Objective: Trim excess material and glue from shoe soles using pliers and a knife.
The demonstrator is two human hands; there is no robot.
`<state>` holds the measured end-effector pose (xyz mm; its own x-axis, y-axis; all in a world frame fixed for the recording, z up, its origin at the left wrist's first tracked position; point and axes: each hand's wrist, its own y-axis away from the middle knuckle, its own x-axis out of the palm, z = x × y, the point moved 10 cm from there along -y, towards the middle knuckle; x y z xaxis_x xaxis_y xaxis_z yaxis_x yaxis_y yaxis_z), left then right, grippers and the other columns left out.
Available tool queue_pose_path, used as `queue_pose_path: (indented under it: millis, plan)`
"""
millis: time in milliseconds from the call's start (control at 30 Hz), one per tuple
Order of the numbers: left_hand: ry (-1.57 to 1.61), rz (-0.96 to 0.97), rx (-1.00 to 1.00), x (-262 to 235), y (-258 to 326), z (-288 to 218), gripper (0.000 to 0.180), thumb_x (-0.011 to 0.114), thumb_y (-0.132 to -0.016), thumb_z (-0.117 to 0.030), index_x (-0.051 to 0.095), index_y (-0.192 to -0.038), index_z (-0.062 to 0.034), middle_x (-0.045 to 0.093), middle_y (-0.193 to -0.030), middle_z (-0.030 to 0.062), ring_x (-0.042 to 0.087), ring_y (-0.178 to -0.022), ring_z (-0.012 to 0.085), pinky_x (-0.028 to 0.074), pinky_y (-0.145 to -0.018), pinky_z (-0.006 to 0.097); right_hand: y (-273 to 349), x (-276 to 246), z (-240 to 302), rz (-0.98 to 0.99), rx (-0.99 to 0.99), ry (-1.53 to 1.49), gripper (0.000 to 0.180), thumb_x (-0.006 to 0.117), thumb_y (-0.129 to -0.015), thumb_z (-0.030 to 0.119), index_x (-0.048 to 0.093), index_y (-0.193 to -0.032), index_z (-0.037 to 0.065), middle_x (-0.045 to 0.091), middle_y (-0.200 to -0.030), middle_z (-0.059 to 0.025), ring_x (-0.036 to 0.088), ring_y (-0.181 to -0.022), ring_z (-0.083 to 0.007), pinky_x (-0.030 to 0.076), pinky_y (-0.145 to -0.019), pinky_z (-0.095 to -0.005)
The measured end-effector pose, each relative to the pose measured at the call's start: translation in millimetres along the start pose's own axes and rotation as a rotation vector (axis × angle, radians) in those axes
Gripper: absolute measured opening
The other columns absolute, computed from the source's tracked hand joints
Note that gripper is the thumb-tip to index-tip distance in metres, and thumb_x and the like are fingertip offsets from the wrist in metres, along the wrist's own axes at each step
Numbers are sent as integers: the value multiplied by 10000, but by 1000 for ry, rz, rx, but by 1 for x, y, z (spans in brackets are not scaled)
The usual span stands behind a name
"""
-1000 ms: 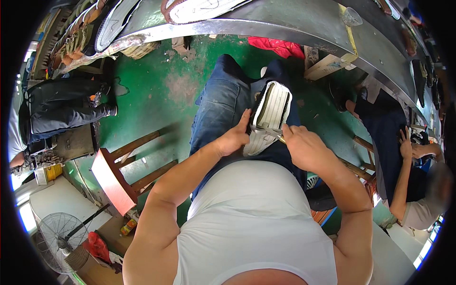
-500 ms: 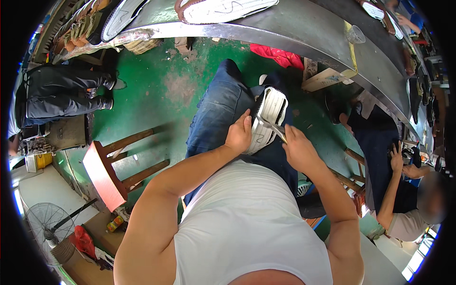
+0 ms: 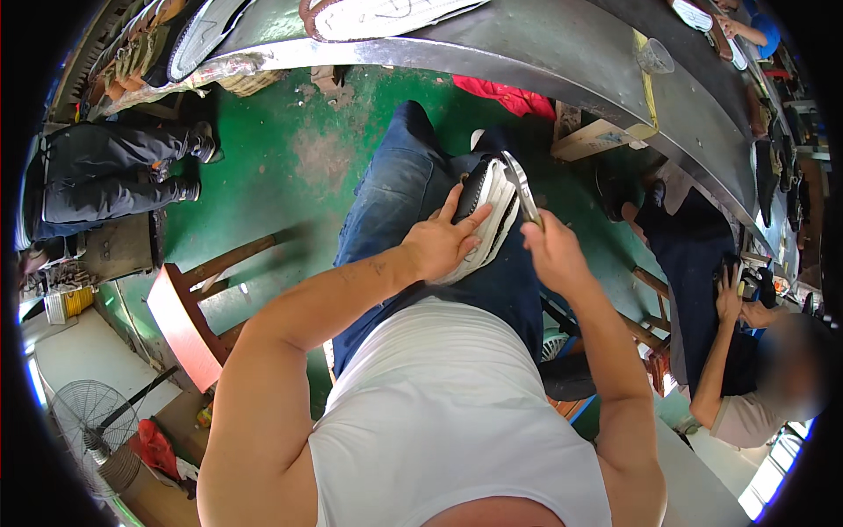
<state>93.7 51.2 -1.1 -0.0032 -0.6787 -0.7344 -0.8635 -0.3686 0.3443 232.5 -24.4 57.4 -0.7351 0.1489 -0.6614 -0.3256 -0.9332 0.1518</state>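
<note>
A black shoe with a white sole (image 3: 497, 197) rests on my lap, its sole turned up and a stitched edge showing along the dark upper. My left hand (image 3: 446, 241) grips it from the left side, one finger on the dark upper and others lying across the sole. In my right hand (image 3: 556, 255) are metal pincers (image 3: 522, 186), held by the handles. Their curved head is raised at the sole's right edge, near the far end; whether it touches the shoe I cannot tell. My palm hides most of the handles.
A metal-topped bench (image 3: 527, 61) curves across the front, with white-soled shoes (image 3: 386, 16) and a clear cup (image 3: 654, 57) on it. A wooden stool (image 3: 186, 329) stands left, near a fan (image 3: 92, 430). A co-worker (image 3: 733, 351) sits right; another person (image 3: 123, 171) stands left.
My right hand has brought the pincers from the middle of the sole to its far right edge. The left hand's fingers have spread across the sole, and the shoe has tilted.
</note>
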Motion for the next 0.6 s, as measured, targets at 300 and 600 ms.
queue_pose_path:
  millis: [300,600]
  plan:
    - [381,-2,-211,13,36,28,956,754,-801,-277,212,-1557,-55,385,-1449,342,553,-1215,455,455,-1046,429,34,43,-52,207,148,-187,436,463,-1033,385,609,-955,-19,667,-752,-130,668,-691,-235,519,-655,-351]
    - [494,-352,275,-166,39,-46,625,831,-750,-83,488,-1268,-15,670,-1115,159,677,-1013,233,532,-877,343,102,67,-105,-96,361,-746,305,500,-1029,199,521,-1261,3,629,-956,-65,602,-771,-124,491,-671,-273]
